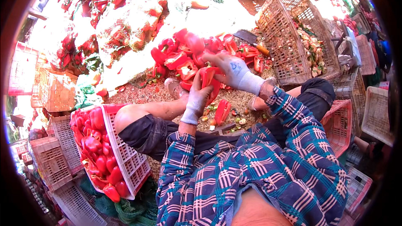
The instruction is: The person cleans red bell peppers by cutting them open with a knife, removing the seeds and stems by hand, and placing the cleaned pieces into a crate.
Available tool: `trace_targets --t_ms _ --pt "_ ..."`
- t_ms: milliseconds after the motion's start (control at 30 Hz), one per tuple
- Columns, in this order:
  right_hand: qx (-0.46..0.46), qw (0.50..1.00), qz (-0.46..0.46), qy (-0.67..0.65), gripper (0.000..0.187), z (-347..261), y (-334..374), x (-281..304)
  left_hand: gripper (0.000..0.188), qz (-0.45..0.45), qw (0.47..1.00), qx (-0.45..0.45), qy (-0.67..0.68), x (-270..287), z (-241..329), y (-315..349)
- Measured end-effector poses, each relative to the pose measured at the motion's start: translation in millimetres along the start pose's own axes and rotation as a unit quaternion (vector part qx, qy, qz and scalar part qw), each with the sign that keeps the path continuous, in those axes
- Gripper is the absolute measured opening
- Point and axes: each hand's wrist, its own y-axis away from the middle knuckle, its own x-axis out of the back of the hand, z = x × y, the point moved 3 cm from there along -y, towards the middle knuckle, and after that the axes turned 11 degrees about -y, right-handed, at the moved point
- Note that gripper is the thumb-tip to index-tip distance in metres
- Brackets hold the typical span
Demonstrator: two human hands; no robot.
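A red bell pepper (212,87) is between my two gloved hands, above the littered ground between my legs. My left hand (197,100) grips it from the near left side, fingers closed round it. From the right, my right hand (234,73) closes over its upper part, the thumb side against the red flesh. Just beyond the hands lies a heap of red peppers (188,50), some cut open with pale insides showing. A single pepper piece (222,111) rests on the ground below my right hand. What the fingertips cover is hidden.
A broad dark blade (245,36) and an orange handle (263,50) lie beside the heap. At right stands a crate (289,54) with pepper scraps. By my left knee a tilted pink crate (125,150) holds whole peppers. Net sacks (134,16) of peppers fill the far left.
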Motion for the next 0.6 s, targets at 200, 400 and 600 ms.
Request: trace_targets --t_ms 200,400,600 --pt "-0.014 0.996 -0.063 0.063 0.033 21 20 -13 0.076 0.006 0.992 0.017 -0.123 -14 -26 -3" --pt "-0.017 0.974 -0.183 0.136 0.024 25 24 2 0.075 -0.036 0.966 0.041 -0.251 -24 -28 0" --pt "-0.064 0.963 -0.258 -0.035 0.024 27 42 21 0.067 -0.156 0.977 0.02 -0.142 -37 -29 12"
